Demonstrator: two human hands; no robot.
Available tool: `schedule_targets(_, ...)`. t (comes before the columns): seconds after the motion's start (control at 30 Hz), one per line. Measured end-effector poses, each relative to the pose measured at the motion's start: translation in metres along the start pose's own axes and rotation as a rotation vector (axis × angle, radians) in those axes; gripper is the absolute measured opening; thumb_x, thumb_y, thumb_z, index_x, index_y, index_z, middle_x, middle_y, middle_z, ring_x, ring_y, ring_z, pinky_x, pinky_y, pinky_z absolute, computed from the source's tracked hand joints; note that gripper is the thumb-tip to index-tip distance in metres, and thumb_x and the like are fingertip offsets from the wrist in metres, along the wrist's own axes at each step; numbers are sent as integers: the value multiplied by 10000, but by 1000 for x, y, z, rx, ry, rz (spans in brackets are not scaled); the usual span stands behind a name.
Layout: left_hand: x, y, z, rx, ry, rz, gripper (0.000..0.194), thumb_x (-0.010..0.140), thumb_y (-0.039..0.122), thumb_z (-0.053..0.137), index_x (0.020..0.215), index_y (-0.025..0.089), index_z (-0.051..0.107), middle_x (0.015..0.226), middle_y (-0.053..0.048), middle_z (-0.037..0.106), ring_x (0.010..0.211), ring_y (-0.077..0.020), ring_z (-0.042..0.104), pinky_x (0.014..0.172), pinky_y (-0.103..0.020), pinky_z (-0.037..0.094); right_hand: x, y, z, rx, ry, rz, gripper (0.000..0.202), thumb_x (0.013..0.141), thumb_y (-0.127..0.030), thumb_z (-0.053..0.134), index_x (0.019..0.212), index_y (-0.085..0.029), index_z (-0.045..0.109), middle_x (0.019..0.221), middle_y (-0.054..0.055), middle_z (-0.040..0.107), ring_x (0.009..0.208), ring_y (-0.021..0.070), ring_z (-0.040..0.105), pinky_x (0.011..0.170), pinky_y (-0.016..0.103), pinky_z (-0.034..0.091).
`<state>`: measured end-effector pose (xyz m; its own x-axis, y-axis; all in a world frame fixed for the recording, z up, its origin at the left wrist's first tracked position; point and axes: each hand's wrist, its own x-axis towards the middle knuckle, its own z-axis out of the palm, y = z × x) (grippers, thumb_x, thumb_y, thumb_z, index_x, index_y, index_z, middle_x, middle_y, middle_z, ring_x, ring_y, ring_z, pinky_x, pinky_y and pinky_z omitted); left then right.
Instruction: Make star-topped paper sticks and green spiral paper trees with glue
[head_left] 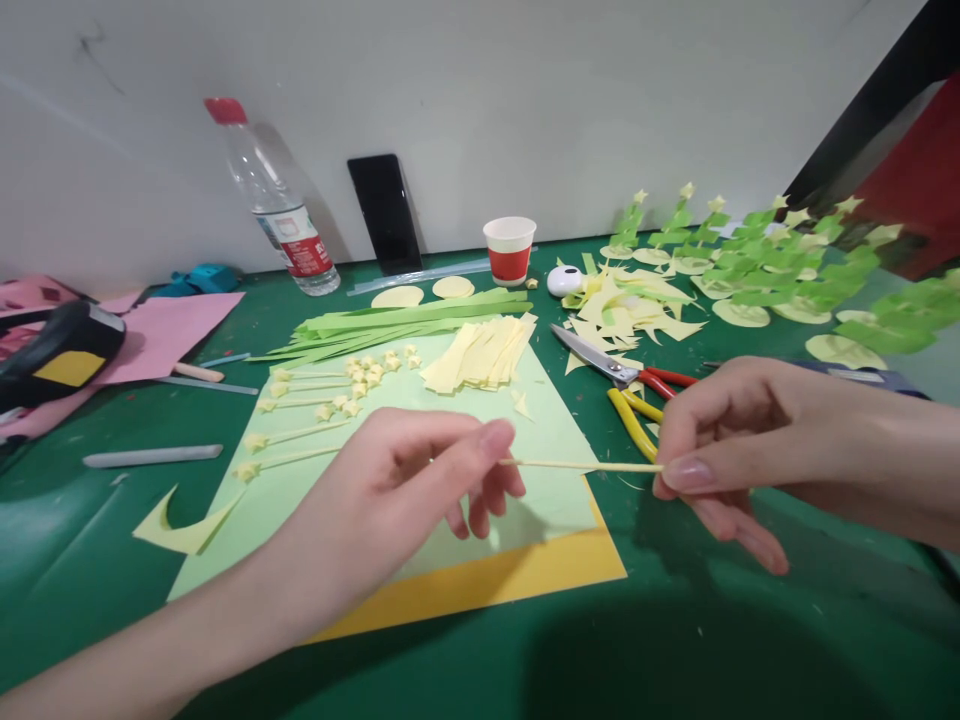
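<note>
Between my two hands stretches a thin, pale yellow rolled paper stick [581, 465]. My left hand [431, 470] pinches one end between thumb and fingers, above the light green paper sheet [420, 520]. The other end is pinched by my right hand [727, 460], over the green tabletop. Under the left wrist's far side, several paper sticks tipped with little stars [300, 440] lie on the sheet. Loose folded paper stars [366, 375] and a stack of pale yellow paper strips [480, 355] rest farther back. Scissors [615, 372] with red handles lie just beyond my right hand.
Yellow-handled pliers [634, 425] touch the scissors. Green strips [390, 320], a paper cup [510, 250], a phone [385, 213] and a bottle [277, 210] stand or lie toward the wall. Yellow scraps [626, 300] and several paper plants [757, 260] occupy the back right; pink paper [180, 335] lies left.
</note>
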<state>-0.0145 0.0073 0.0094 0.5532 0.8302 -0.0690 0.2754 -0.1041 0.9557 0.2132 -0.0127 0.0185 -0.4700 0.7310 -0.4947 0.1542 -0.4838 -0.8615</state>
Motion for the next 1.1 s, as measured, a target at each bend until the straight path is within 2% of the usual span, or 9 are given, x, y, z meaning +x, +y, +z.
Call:
schedule_targets(0.07, 0, 1, 1, -62, -33, -68, 307, 816, 254, 508, 539, 167, 608, 486, 45, 566, 449, -56, 508, 461, -108, 440, 1, 0, 0, -3, -4, -8, 140, 687, -182, 679, 554, -189, 639, 461, -44, 578, 412, 44, 520, 474, 121, 414)
schedule_targets(0.13, 0, 2, 2, -127, -10, -139, 289, 784, 228, 549, 506, 167, 600, 467, 54, 547, 446, -53, 509, 464, -107, 439, 2, -1, 1, -1, 3, -20, 150, 699, -169, 668, 553, -188, 637, 470, -51, 584, 414, 33, 521, 478, 107, 412)
schedule_targets(0.2, 0, 3, 1, -182, 19, -182, 264, 764, 213, 578, 505, 169, 603, 468, 59, 547, 443, -51, 517, 465, -108, 441, 2, -3, 2, -5, 19, 0, 152, 697, -153, 666, 552, -180, 632, 481, -58, 592, 412, 22, 520, 480, 99, 409)
schedule_targets(0.27, 1, 3, -1, -222, -13, -200, 236, 758, 204, 594, 525, 170, 615, 487, 60, 562, 440, -51, 529, 459, -112, 446, 0, -6, 4, -20, 49, 35, 155, 691, -151, 671, 545, -171, 621, 486, -64, 594, 406, 15, 514, 485, 101, 408)
schedule_targets(0.37, 3, 1, -4, -248, -65, -193, 216, 764, 209, 597, 554, 167, 630, 510, 53, 577, 442, -56, 544, 452, -122, 453, -1, -7, 5, -54, 82, 53, 181, 689, -153, 674, 523, -174, 606, 457, -70, 575, 405, 17, 504, 475, 109, 399)
schedule_targets(0.5, 5, -1, -5, -254, -80, -197, 282, 785, 265, 573, 534, 155, 640, 492, 35, 567, 422, -60, 534, 438, -133, 444, -1, -4, 6, -64, 79, -3, 167, 663, -170, 702, 519, -189, 619, 431, -57, 558, 410, 48, 511, 456, 133, 410)
schedule_targets(0.73, 6, -1, -5, -317, -91, -223, 232, 752, 204, 608, 527, 169, 650, 491, 53, 588, 419, -40, 536, 439, -101, 446, -4, -12, 12, -106, 155, 59, 204, 659, -185, 712, 490, -192, 596, 429, -63, 540, 422, 49, 491, 474, 152, 408)
schedule_targets(0.93, 4, -2, -3, -323, -55, -207, 228, 758, 189, 611, 532, 178, 640, 509, 68, 594, 419, -35, 545, 445, -96, 472, -1, -2, 3, -63, 64, -24, 149, 673, -174, 700, 539, -204, 642, 457, -52, 572, 414, 47, 521, 454, 126, 417)
schedule_targets(1.1, 3, 0, -3, -176, 19, -152, 198, 725, 152, 623, 532, 190, 645, 527, 74, 608, 448, -40, 559, 468, -86, 477, -3, 2, -2, -54, 37, -30, 172, 701, -147, 670, 540, -202, 643, 461, -59, 582, 402, 24, 519, 459, 91, 404)
